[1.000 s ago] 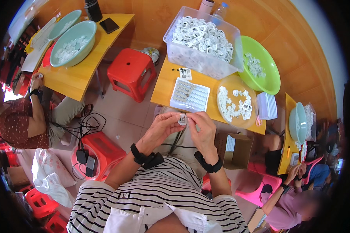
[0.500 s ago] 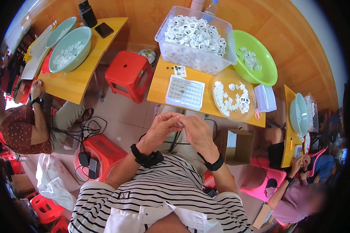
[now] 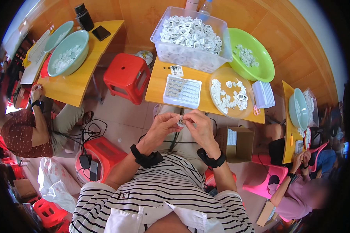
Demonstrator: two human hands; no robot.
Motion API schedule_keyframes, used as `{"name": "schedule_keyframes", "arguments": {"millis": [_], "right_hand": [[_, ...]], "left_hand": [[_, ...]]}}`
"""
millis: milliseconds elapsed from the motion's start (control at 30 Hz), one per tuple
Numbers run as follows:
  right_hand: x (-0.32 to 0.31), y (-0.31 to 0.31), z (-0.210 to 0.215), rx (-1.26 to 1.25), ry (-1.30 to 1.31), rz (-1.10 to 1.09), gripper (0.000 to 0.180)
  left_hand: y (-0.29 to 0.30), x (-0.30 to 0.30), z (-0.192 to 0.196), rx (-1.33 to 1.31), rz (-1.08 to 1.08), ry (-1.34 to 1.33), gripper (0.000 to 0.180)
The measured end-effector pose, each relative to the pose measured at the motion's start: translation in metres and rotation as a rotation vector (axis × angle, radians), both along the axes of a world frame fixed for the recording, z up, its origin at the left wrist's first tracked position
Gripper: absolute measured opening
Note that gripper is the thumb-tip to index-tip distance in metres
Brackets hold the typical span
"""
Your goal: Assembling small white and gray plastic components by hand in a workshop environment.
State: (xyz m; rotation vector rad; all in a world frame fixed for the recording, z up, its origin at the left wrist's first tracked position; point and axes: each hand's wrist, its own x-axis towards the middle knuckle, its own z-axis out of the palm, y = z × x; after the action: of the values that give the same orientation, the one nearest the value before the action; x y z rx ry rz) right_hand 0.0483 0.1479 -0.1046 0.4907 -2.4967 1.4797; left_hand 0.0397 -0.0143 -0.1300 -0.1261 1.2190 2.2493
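Note:
My left hand [image 3: 162, 127] and my right hand [image 3: 200, 127] meet above my lap, just in front of the table edge. Between their fingertips is a small white plastic piece [image 3: 180, 123], partly covered by the fingers. The left fingers pinch it from one side, and the right thumb and fingers close on it from the other. Nearest to the hands on the table lies a white tray [image 3: 199, 104] with rows of small round silvery pieces. Right of it sits a round clear dish [image 3: 231, 113] with many small white plastic parts.
Behind stand a clear plastic bin [image 3: 190, 58] heaped with white ring-like parts and a green basin [image 3: 265, 62]. Pink scissors [image 3: 256, 110] lie by the table's right edge. A red stool [image 3: 124, 79] stands to the left; a cardboard box [image 3: 240, 145] is below right. People work at both side tables.
My right fingers have shifted on the white piece, and more of it shows between the fingertips. The view has moved slightly; both hands remain together.

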Motion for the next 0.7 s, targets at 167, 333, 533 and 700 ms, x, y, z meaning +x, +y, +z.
{"name": "schedule_keyframes", "arguments": {"millis": [167,333,533,700], "right_hand": [[0.005,-0.003,0.005,0.112,0.189,-0.027,0.013],[0.008,-0.002,0.001,0.045,0.177,-0.055,0.014],[0.011,-0.001,0.013,0.319,0.296,0.067,0.024],[0.010,-0.001,0.014,0.336,0.259,0.096,0.025]], "left_hand": [[0.002,-0.001,0.004,0.043,0.003,-0.020,0.018],[0.002,-0.001,0.002,0.098,-0.014,-0.035,0.017],[0.002,0.000,-0.006,0.120,-0.012,-0.043,0.016],[0.002,0.002,-0.004,0.055,-0.012,-0.046,0.017]]}}
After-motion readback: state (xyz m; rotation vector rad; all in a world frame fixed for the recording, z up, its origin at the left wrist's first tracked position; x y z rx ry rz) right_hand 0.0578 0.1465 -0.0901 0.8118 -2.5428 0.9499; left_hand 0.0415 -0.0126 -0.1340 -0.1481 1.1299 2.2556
